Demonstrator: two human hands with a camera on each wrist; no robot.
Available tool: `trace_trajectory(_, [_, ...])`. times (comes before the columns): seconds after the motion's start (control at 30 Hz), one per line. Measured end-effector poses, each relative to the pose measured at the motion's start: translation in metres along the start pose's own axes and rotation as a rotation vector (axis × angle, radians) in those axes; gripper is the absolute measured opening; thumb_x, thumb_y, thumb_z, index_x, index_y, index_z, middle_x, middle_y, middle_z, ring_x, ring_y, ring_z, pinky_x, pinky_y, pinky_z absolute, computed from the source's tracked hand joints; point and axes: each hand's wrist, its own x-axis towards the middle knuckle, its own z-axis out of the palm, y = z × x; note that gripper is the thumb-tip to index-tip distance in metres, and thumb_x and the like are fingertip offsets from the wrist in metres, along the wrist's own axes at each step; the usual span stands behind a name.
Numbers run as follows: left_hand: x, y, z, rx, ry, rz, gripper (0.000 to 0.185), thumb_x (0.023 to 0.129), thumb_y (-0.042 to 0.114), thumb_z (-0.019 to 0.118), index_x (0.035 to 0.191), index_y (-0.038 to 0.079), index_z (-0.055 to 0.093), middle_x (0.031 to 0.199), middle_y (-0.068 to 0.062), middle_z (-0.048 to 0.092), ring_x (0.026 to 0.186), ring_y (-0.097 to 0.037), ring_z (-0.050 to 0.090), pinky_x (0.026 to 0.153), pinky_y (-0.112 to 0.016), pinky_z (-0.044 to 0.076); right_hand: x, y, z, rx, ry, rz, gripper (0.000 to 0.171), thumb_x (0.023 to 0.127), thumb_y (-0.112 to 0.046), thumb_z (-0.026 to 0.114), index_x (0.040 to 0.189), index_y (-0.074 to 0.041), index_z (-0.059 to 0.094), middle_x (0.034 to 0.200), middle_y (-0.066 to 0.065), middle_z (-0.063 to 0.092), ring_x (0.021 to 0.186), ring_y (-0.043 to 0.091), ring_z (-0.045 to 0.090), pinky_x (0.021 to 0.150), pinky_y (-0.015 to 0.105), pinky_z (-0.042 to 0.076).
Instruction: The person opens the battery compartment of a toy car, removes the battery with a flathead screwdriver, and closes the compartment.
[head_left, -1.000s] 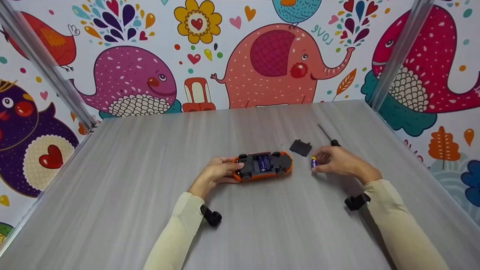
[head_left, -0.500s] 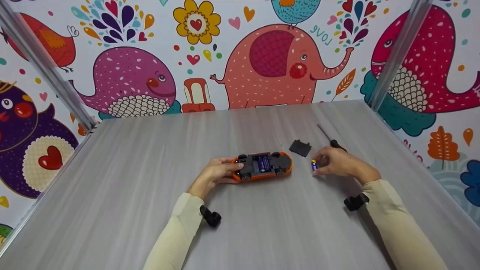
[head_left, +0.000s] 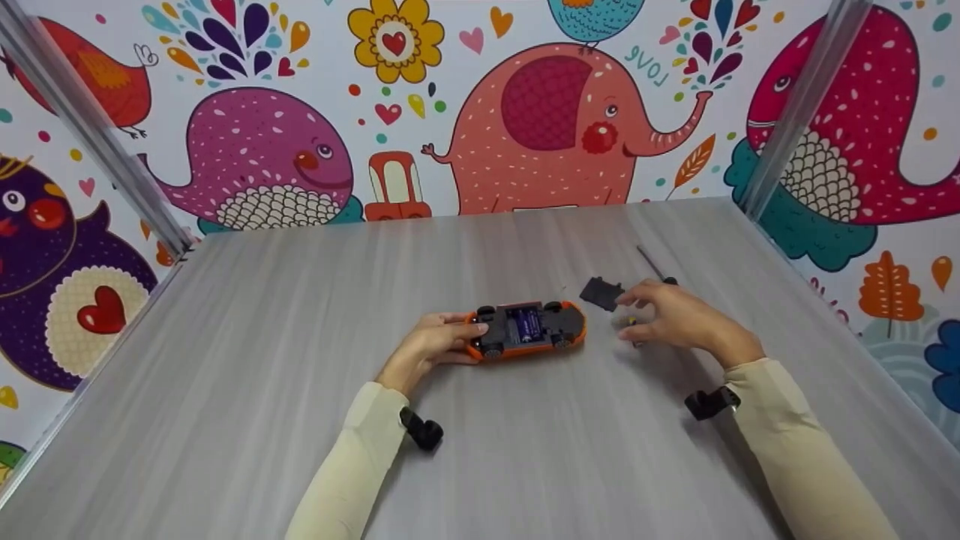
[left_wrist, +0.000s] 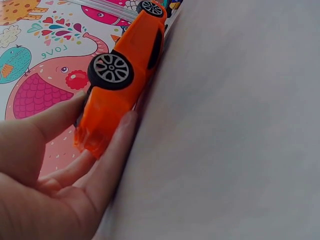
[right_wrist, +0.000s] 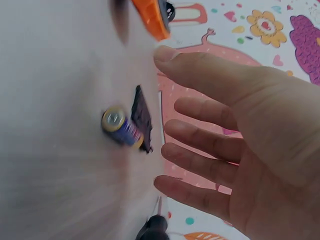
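An orange toy car lies upside down mid-table, its battery bay open with a purple battery inside. My left hand pinches the car's left end between thumb and fingers, as the left wrist view shows on the car with the hand. My right hand hovers to the car's right, fingers spread and holding nothing. Under it a loose purple battery lies on the table beside the black battery cover. The cover sits just left of my right fingertips.
A black-handled screwdriver lies behind my right hand, its handle partly hidden. The grey wood-grain table is enclosed by cartoon-animal walls and two metal posts.
My right hand let go of the purple battery, which now lies on the table, and opened its fingers, shifting slightly back toward the black cover. The left hand and car stayed put.
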Motion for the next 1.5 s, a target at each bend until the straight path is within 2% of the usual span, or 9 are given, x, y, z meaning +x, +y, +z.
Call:
trace_trajectory(0.17, [-0.001,0.001,-0.001,0.002,0.001,-0.001,0.057,0.088,0.012,0.076,0.138,-0.002,0.054,0.116,-0.018,0.070,0.080,-0.018,0.071,0.073,-0.038,0.063,0.000,-0.013,0.001,-0.005,0.030,-0.039,0.054,0.085,-0.031,0.080,0.131,-0.007,0.064,0.129,0.016,0.061,0.121,0.035,0.056,0.102,0.056,0.049])
trace_trajectory(0.47, [-0.002,0.002,-0.001,-0.003,-0.011,0.001,0.059,0.088,0.014,0.077,0.139,-0.003,0.052,0.119,-0.020,0.070,0.084,-0.020,0.071,0.074,-0.038,0.063,0.003,-0.037,0.005,-0.016,0.033,-0.077,0.054,0.086,-0.034,0.080,0.131,-0.010,0.064,0.127,0.014,0.061,0.114,0.032,0.058,0.097,0.051,0.053])
trace_trajectory(0.67, [-0.002,0.003,0.000,-0.008,-0.016,-0.002,0.060,0.088,0.014,0.077,0.140,-0.002,0.052,0.118,-0.020,0.071,0.081,-0.019,0.071,0.072,-0.037,0.063,0.013,-0.050,0.014,0.001,0.004,-0.078,0.055,0.085,-0.037,0.079,0.133,-0.014,0.064,0.133,0.008,0.060,0.120,0.031,0.056,0.103,0.053,0.050])
trace_trajectory(0.87, [-0.002,0.003,0.001,-0.008,-0.023,0.015,0.056,0.088,0.012,0.077,0.138,-0.002,0.055,0.120,-0.021,0.070,0.088,-0.022,0.072,0.072,-0.037,0.063,0.024,-0.065,0.020,-0.032,0.003,-0.110,0.051,0.085,-0.035,0.080,0.130,-0.015,0.066,0.134,0.007,0.060,0.125,0.032,0.054,0.108,0.056,0.046])
trace_trajectory(1.07, [-0.002,0.002,0.001,-0.012,-0.026,0.024,0.054,0.088,0.012,0.077,0.136,-0.002,0.057,0.123,-0.021,0.069,0.095,-0.025,0.072,0.075,-0.040,0.063,0.033,-0.080,0.022,-0.089,0.013,-0.148,0.047,0.085,-0.035,0.080,0.127,-0.015,0.068,0.131,0.007,0.060,0.119,0.029,0.056,0.105,0.054,0.048])
trace_trajectory(1.5, [-0.001,0.001,-0.001,-0.016,-0.017,0.011,0.054,0.088,0.013,0.077,0.136,-0.001,0.056,0.122,-0.022,0.069,0.094,-0.025,0.072,0.076,-0.041,0.063,0.057,-0.090,0.036,-0.057,-0.028,-0.183,0.050,0.082,-0.040,0.082,0.124,-0.015,0.070,0.132,0.007,0.056,0.121,0.028,0.052,0.107,0.051,0.046])
